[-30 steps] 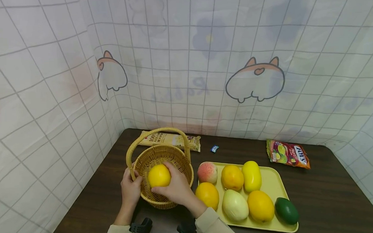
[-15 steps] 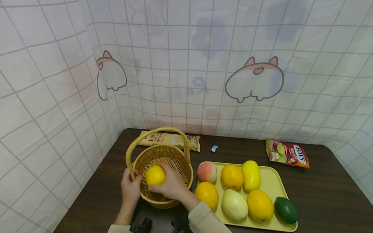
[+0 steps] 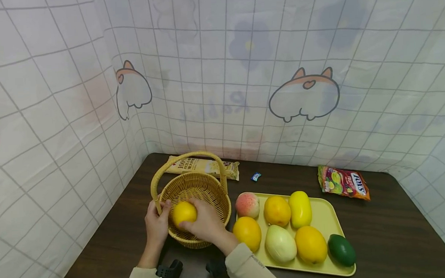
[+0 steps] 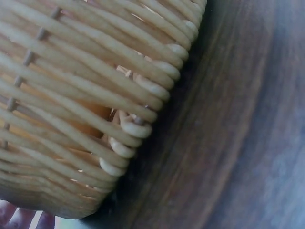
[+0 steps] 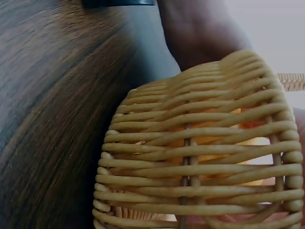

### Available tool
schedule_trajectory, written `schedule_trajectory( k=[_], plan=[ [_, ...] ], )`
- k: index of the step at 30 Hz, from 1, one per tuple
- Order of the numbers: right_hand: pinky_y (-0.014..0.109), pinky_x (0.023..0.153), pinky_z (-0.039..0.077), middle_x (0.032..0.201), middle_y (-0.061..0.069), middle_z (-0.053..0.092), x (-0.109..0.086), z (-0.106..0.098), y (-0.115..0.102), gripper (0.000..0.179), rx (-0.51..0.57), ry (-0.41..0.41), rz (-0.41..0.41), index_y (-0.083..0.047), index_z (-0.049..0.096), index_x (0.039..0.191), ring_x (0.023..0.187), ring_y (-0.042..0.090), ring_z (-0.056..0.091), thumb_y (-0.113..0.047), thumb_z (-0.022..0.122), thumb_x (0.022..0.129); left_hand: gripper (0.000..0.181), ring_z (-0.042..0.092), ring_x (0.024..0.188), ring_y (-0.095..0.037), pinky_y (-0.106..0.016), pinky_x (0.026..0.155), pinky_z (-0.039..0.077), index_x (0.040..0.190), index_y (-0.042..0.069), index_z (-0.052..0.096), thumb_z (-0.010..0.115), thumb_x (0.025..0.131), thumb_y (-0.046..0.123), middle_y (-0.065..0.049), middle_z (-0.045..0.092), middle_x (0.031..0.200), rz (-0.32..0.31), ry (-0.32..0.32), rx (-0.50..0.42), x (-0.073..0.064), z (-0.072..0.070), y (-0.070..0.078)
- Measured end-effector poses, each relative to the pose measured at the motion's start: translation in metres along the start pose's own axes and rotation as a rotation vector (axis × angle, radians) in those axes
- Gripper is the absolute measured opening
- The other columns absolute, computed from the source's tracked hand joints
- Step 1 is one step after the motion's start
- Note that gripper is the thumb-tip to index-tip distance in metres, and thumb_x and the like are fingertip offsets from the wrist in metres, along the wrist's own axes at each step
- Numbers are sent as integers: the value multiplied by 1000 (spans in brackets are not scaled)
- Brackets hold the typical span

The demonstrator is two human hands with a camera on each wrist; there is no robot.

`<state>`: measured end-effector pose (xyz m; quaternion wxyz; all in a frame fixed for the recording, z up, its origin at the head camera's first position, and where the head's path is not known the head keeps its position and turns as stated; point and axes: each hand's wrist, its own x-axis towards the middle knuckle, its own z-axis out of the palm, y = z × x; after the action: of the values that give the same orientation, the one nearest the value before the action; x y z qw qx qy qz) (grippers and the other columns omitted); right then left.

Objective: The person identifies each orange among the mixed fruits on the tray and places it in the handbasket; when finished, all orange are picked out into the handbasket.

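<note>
Hiding part of a packet (image 3: 202, 166), the basket (image 3: 209, 187) beside a tray (image 3: 323, 216).

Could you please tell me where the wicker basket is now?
In the head view, the basket stands left of centre on the table, between the yellow tray and the left hand gripping its side, in front of the long packet.

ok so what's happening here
A person's right hand holds a round yellow fruit inside a wicker basket, while the left hand grips its side beside the foot of the handle. The fruit is not yet let go, and whether it touches the bottom is hard to tell. The yellow tray to the basket's right holds others, including a pink peach.
</note>
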<state>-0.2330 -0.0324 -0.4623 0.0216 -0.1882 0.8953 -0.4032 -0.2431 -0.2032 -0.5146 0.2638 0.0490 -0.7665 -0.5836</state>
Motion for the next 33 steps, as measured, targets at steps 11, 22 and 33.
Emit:
schedule_trajectory(
  k=[11,22,33],
  plan=[
    [45,97,45,139,3,53,-18,-13,-5,66,23,-19,-44,-14,49,142,124,24,52,-37,74,86,29,51,120,-36,-31,84,35,89,-2,55,61,98,25,-21,55,133,14,3,-12,-1,0,-1],
    [46,96,47,138,1,52,-46,-41,8,50,97,38,-145,-17,56,136,121,23,54,-28,72,90,25,49,124,-37,-36,88,34,89,-1,54,62,98,21,-22,54,133,-6,1,-19,-1,0,-1],
    [40,87,50,135,-3,55,-61,-88,26,43,194,89,-138,-23,58,132,102,21,58,-24,71,91,28,49,124,-37,-34,89,35,90,-2,53,61,98,23,-21,53,134,-1,-4,-19,0,1,0]
  ],
)
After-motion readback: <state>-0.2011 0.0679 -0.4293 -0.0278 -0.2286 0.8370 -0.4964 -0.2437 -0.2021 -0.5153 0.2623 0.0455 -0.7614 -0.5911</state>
